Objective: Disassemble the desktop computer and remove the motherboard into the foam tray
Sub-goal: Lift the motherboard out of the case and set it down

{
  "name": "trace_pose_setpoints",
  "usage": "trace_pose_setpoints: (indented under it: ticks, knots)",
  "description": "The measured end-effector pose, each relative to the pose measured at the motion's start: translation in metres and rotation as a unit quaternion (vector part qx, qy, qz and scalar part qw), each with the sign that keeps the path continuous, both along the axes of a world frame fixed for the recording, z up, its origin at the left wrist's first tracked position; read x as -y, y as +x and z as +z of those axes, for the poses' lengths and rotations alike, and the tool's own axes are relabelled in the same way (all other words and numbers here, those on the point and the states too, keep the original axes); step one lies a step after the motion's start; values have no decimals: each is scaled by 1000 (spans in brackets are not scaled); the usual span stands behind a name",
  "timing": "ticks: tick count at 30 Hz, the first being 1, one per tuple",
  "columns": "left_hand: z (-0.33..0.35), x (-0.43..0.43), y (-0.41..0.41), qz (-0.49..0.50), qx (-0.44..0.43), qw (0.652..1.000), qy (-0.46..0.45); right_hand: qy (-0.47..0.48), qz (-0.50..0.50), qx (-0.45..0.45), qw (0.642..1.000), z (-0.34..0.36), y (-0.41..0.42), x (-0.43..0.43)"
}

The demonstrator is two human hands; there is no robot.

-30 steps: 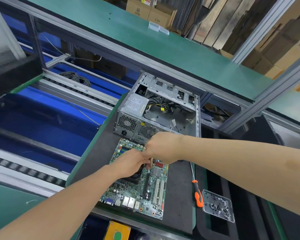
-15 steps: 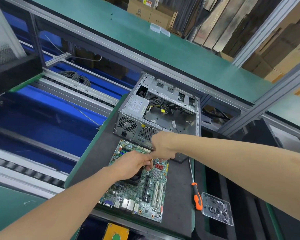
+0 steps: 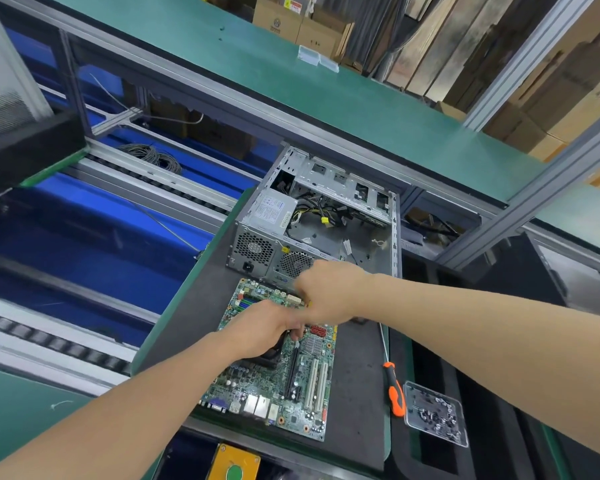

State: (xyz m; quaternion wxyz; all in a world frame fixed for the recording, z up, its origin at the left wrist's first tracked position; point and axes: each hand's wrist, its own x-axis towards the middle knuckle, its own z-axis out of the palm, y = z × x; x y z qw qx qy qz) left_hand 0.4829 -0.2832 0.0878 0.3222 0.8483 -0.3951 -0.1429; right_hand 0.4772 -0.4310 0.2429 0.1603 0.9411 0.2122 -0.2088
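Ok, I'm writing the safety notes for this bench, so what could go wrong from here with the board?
The motherboard lies at the near edge of the mat; a tug from the left hand or right hand might slide it off. The right forearm reaches past the screwdriver and screw tray, so it could knock them.

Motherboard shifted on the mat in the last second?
No. The motherboard lies where it did: far edge just short of the computer case rear, screwdriver alongside, same gaps as before.
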Motion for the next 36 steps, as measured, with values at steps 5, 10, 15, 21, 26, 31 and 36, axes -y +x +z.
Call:
trace_pose_setpoints:
  ticks: [5, 10, 15, 21, 26, 31, 36]
  knots:
    - [-3, 1, 1, 6, -22, 1000, 7, 11, -412, -240, 879, 10, 14, -17]
    - [-4, -1, 4, 1, -27, 1000, 4, -38, -206, -200, 957, 7, 13, -18]
    - [-4, 0, 4, -11, -28, 1000, 2, -116, 217, -49, 968, 2, 5, -5]
    - [2, 1, 1, -13, -14, 1000, 13, -86, 363, -27, 928, -6, 4, 6]
    - [1, -1, 1, -13, -3, 999, 30, -68, 194, -14, 979, -2, -2, -2]
    - [-3, -1, 0, -9, -31, 999, -7, -3, -337, -156, 928, 10, 7, -17]
    - [-4, 0, 3, -9, -39, 999, 5, -38, -263, -197, 944, 10, 13, -25]
